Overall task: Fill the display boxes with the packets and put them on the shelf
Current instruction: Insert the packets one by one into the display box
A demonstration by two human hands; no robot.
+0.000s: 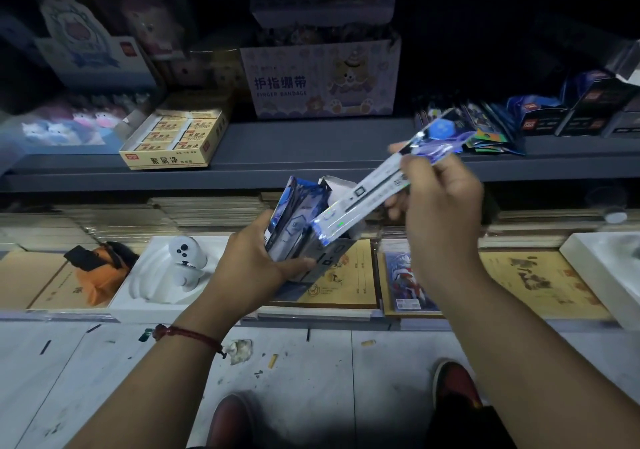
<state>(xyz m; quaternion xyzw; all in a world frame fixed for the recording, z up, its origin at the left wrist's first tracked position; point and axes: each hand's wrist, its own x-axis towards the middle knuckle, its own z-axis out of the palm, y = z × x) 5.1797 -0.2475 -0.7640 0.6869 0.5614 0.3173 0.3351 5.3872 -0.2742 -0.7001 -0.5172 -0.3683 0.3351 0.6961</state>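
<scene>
Red-brown shoes (232,417) on a littered tile floor (104,379). Red string bracelet (194,336) on the left wrist.

Left hand (249,265) grips the display box (327,258) from below and the side, fingers curled round it. The box is tilted, with blue packets (298,213) standing in it.

Right hand (440,206) pinches one long packet (374,192) near its upper half. It runs diagonally, foil end up-right, lower end at the box mouth. Can't tell if it's actually inside.

Under the hands is a ledge of flat notebooks (349,275), with a white foam tray (152,275) to the left.

Beyond is the grey shelf (311,161):
- Left: yellow carton (173,137).
- Centre: finger bandage carton (322,81).
- Right: heap of loose packets (485,126), just beside dark boxes (540,112).
</scene>
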